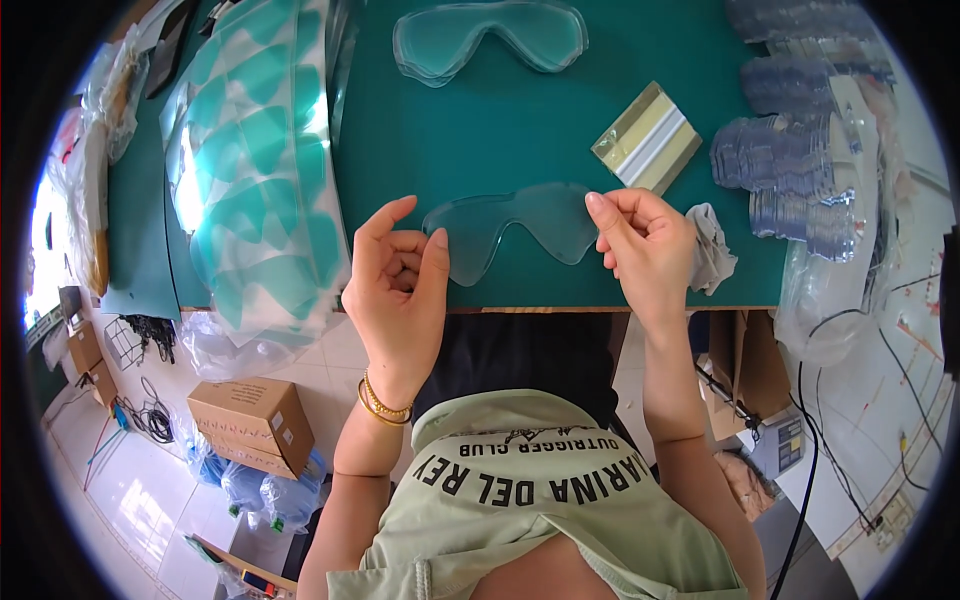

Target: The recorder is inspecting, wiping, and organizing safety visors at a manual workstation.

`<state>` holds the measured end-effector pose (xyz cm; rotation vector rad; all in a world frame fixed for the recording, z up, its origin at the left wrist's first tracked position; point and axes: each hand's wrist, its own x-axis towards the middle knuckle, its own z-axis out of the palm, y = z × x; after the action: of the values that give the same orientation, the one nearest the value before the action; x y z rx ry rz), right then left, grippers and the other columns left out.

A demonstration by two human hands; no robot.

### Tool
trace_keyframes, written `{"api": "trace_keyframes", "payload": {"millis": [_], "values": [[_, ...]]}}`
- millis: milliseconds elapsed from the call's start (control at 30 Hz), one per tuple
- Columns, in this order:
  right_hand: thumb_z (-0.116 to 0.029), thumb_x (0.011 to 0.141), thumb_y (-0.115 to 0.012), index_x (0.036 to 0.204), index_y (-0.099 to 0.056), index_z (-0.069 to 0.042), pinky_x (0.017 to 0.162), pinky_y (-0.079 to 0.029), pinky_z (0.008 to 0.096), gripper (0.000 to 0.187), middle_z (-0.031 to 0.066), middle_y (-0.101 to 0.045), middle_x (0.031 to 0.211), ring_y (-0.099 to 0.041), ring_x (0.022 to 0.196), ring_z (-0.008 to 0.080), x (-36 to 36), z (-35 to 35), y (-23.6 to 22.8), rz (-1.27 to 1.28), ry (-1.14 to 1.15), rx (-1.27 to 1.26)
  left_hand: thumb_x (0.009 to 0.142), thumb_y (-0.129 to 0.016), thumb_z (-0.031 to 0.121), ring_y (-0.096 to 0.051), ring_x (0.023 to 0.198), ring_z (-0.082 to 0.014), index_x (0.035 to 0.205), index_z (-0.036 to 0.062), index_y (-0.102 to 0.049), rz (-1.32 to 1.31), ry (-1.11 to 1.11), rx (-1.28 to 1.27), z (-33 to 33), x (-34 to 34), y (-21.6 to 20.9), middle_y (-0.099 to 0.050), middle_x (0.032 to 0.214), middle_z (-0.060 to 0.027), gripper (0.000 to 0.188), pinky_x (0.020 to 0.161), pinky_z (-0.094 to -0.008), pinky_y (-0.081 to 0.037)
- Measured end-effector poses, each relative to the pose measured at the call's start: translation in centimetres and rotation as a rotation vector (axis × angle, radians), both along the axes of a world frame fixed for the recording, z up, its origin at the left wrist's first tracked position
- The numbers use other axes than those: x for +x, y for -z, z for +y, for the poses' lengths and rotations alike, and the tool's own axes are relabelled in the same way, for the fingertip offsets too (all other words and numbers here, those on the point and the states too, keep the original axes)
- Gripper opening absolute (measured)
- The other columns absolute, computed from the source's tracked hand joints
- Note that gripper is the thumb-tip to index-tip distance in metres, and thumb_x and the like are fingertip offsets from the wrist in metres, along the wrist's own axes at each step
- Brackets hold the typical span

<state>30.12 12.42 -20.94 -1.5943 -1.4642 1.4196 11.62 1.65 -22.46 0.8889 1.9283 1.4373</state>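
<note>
A clear, smoke-tinted goggle lens (482, 234) with a nose notch is held up between my hands, near the table's front edge. Its right end is pinched between the thumb and fingers of my right hand (648, 245). At the other end, my left hand (398, 278) has its thumb against the lens edge, the index finger raised and the rest curled. A small stack of similar clear lenses (425, 58) lies farther back on the green table (480, 125). To the right sits a cream block with a white strip (650, 138), beside a crumpled grey cloth (710, 250).
Sheets of teal lens-shaped film (262, 170) cover the table's left side and overhang its front edge. Several stacks of clear lenses (780, 155) line the right side, partly on plastic wrap (825, 310). Below stand a cardboard box (245, 420) and hanging black cables (808, 440).
</note>
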Motion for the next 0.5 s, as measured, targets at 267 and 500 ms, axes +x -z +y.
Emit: {"api": "trace_keyframes", "payload": {"millis": [267, 500], "values": [[-0.026, 0.092, -0.073, 0.087, -0.069, -0.003, 0.042, -0.034, 0.0166, 0.024, -0.0018, -0.059, 0.06, -0.049, 0.048, 0.0012, -0.14, 0.08, 0.03, -0.023, -0.01, 0.004, 0.09, -0.07, 0.001, -0.056, 0.059, -0.003, 0.121, 0.0022, -0.058, 0.062, 0.002, -0.003, 0.18, -0.09, 0.13, -0.064, 0.075, -0.0016, 0.032, 0.054, -0.0168, -0.046], [-0.026, 0.092, -0.073, 0.087, -0.069, -0.003, 0.042, -0.035, 0.0166, 0.024, -0.0016, -0.059, 0.061, -0.05, 0.048, 0.0013, 0.02, 0.0, 0.03, -0.018, -0.016, 0.017, 0.09, -0.07, 0.0, -0.055, 0.058, -0.0028, 0.121, 0.0019, -0.058, 0.063, 0.009, -0.012, 0.28, 0.05, 0.02, -0.064, 0.075, -0.0016, 0.033, 0.054, -0.0171, -0.045]]}}
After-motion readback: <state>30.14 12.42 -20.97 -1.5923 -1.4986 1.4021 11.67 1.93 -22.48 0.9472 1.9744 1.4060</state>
